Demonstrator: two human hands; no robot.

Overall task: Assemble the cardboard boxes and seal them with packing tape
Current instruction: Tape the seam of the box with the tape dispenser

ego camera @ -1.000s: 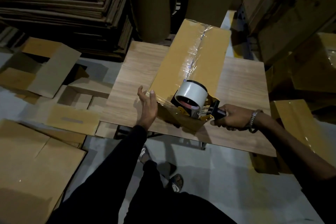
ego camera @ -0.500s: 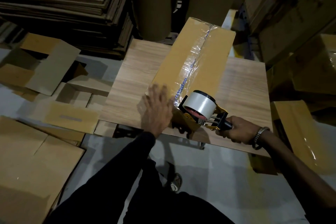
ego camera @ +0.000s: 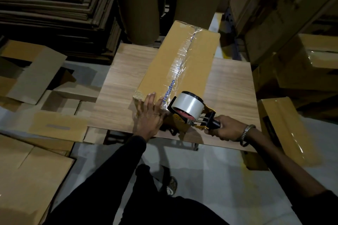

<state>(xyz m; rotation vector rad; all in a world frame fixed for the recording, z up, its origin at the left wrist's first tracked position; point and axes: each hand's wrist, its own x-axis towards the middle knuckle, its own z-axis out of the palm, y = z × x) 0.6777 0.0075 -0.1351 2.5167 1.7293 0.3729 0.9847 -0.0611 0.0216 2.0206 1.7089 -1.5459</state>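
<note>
Head view: your left hand (ego camera: 149, 115) presses flat on box (ego camera: 175, 64) at worktop (ego camera: 117, 87) centre; right hand (ego camera: 225, 129) clenches tape dispenser (ego camera: 188, 111) handle. Box light, hollow, flexes; hold near edges.

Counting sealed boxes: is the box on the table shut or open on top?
Shut: the box has its top flaps flat, with clear tape along the seam.

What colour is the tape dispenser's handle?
Black, on a yellow frame; the head view shows the tape dispenser.
</note>
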